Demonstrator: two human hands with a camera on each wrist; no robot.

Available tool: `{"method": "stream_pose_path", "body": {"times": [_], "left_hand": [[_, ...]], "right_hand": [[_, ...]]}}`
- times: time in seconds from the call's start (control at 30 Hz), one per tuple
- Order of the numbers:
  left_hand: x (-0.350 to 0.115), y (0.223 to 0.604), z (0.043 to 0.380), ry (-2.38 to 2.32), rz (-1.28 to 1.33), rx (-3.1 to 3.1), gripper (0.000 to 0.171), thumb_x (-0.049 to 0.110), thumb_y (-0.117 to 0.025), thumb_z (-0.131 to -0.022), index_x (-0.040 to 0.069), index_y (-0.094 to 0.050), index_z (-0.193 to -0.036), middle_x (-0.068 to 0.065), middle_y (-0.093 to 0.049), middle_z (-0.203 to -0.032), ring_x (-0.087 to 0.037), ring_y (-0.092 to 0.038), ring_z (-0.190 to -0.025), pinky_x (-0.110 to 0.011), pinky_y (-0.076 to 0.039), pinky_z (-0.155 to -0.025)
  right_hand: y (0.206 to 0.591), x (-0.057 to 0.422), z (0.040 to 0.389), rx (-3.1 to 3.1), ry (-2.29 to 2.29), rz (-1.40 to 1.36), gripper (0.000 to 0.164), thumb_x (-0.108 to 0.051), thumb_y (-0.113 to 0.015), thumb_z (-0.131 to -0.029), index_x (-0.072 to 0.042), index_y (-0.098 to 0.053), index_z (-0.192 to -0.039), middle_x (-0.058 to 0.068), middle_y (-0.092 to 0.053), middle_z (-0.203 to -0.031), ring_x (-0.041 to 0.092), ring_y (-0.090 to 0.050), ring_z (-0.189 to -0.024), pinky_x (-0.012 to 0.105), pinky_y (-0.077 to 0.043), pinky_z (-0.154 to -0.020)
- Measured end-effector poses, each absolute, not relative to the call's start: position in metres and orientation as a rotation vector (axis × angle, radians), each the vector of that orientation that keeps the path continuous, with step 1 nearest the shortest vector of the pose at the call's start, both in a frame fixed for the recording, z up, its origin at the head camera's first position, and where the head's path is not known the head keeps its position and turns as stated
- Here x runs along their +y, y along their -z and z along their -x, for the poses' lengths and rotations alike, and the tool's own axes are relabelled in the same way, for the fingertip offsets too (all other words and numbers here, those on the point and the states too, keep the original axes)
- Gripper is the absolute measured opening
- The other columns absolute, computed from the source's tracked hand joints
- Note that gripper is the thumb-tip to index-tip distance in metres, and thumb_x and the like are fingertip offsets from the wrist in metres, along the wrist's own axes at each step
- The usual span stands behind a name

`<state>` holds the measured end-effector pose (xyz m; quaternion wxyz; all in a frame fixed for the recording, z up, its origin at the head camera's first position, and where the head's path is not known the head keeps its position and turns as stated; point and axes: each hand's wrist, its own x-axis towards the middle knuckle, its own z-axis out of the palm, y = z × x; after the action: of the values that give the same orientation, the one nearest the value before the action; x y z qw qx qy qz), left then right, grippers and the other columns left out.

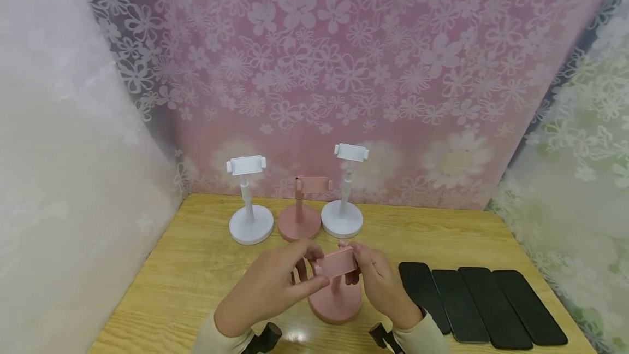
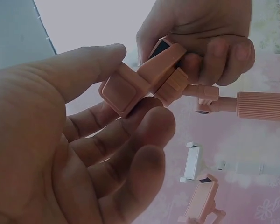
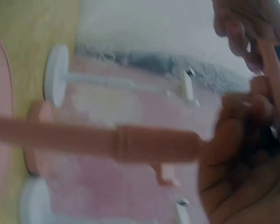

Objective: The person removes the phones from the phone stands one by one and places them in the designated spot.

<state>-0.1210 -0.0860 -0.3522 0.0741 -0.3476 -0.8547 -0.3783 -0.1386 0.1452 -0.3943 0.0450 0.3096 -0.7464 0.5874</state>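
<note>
A pink phone stand (image 1: 336,307) stands on the table in front of me, its round base flat on the wood. Its clamp head (image 1: 338,263) is tilted, and both hands are on it. My left hand (image 1: 275,285) pinches the clamp's left end between thumb and fingers; the left wrist view shows the thumb on the end jaw (image 2: 121,91) and the other fingers loosely bent below. At the opposite end, my right hand (image 1: 385,285) grips the clamp with curled fingers. In the right wrist view the stand's post (image 3: 158,144) runs sideways, and the right fingers partly hide the clamp.
Behind stand a white phone stand (image 1: 250,226) at left, another pink one (image 1: 298,223) in the middle and a white one (image 1: 342,220) at right. Several black phones (image 1: 462,305) lie side by side at the table's right. A flowered cloth (image 1: 334,86) hangs along the back edge.
</note>
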Motion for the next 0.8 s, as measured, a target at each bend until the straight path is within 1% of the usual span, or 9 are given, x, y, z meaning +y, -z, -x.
{"method": "stream_pose_path", "body": {"times": [0.07, 0.13, 0.27, 0.33, 0.43, 0.5, 0.57, 0.63, 0.8], "left_hand": [[-0.087, 0.352, 0.122, 1.128, 1.027, -2.565, 0.031, 0.046, -0.062, -0.089, 0.024, -0.056, -0.109, 0.020, -0.057, -0.089, 0.005, -0.055, -0.071, -0.015, -0.046, -0.056], [-0.089, 0.352, 0.123, 1.136, 0.999, -2.573, 0.031, 0.047, -0.062, -0.089, 0.024, -0.056, -0.109, 0.020, -0.058, -0.089, 0.004, -0.055, -0.071, -0.016, -0.047, -0.057], [-0.092, 0.352, 0.124, 1.196, 0.937, -2.582, 0.034, 0.051, -0.061, -0.088, 0.028, -0.054, -0.113, 0.020, -0.058, -0.094, 0.002, -0.056, -0.073, -0.020, -0.049, -0.061], [-0.093, 0.352, 0.124, 1.250, 0.896, -2.576, 0.037, 0.051, -0.061, -0.088, 0.031, -0.051, -0.116, 0.020, -0.056, -0.097, 0.001, -0.056, -0.074, -0.022, -0.050, -0.062], [-0.096, 0.349, 0.124, 1.301, 0.826, -2.520, 0.036, 0.047, -0.063, -0.088, 0.035, -0.047, -0.118, 0.019, -0.055, -0.097, -0.001, -0.055, -0.073, -0.024, -0.050, -0.060], [-0.098, 0.347, 0.124, 1.310, 0.801, -2.471, 0.035, 0.043, -0.064, -0.089, 0.035, -0.047, -0.118, 0.017, -0.055, -0.095, -0.002, -0.055, -0.072, -0.023, -0.049, -0.058], [-0.099, 0.345, 0.124, 1.313, 0.802, -2.430, 0.031, 0.040, -0.064, -0.090, 0.033, -0.048, -0.116, 0.015, -0.056, -0.093, -0.003, -0.054, -0.070, -0.023, -0.048, -0.056], [-0.101, 0.343, 0.124, 1.318, 0.825, -2.408, 0.028, 0.038, -0.063, -0.091, 0.031, -0.049, -0.114, 0.013, -0.056, -0.092, -0.003, -0.054, -0.070, -0.023, -0.048, -0.055], [-0.101, 0.342, 0.124, 1.321, 0.854, -2.397, 0.027, 0.039, -0.062, -0.092, 0.028, -0.049, -0.113, 0.012, -0.056, -0.093, -0.003, -0.055, -0.069, -0.022, -0.049, -0.056]], "right_hand": [[0.401, 0.139, 0.142, -2.145, -1.887, -1.012, 0.050, -0.003, -0.016, -0.104, 0.001, -0.066, -0.099, 0.010, -0.051, -0.062, 0.022, -0.047, -0.054, 0.030, -0.046, -0.055], [0.406, 0.134, 0.144, -2.036, -1.941, -1.044, 0.050, -0.001, -0.015, -0.104, 0.001, -0.063, -0.090, 0.012, -0.048, -0.059, 0.024, -0.045, -0.052, 0.031, -0.045, -0.057], [0.410, 0.127, 0.150, -1.944, -2.010, -1.027, 0.050, -0.001, -0.012, -0.104, -0.001, -0.058, -0.083, 0.015, -0.047, -0.059, 0.026, -0.044, -0.052, 0.034, -0.044, -0.052], [0.408, 0.128, 0.155, -1.954, -2.064, -0.935, 0.049, -0.006, -0.012, -0.105, -0.002, -0.056, -0.083, 0.015, -0.047, -0.061, 0.025, -0.044, -0.053, 0.035, -0.042, -0.049], [0.399, 0.134, 0.166, -1.980, -2.167, -0.738, 0.052, -0.022, -0.013, -0.107, -0.002, -0.055, -0.085, 0.011, -0.047, -0.062, 0.022, -0.044, -0.054, 0.035, -0.041, -0.049], [0.390, 0.139, 0.173, -1.975, -2.235, -0.620, 0.054, -0.033, -0.016, -0.106, -0.003, -0.056, -0.088, 0.007, -0.047, -0.063, 0.019, -0.044, -0.054, 0.034, -0.040, -0.050], [0.381, 0.146, 0.179, -1.970, -2.256, -0.565, 0.057, -0.041, -0.019, -0.105, -0.002, -0.057, -0.089, 0.005, -0.047, -0.064, 0.018, -0.045, -0.055, 0.032, -0.040, -0.051], [0.372, 0.155, 0.185, -1.953, -2.253, -0.539, 0.058, -0.044, -0.021, -0.104, -0.002, -0.058, -0.089, 0.005, -0.048, -0.064, 0.018, -0.046, -0.054, 0.033, -0.039, -0.050], [0.353, 0.186, 0.201, -1.913, -2.193, -0.460, 0.058, -0.048, -0.024, -0.103, -0.005, -0.059, -0.085, 0.006, -0.050, -0.062, 0.019, -0.046, -0.053, 0.033, -0.037, -0.050]]}}
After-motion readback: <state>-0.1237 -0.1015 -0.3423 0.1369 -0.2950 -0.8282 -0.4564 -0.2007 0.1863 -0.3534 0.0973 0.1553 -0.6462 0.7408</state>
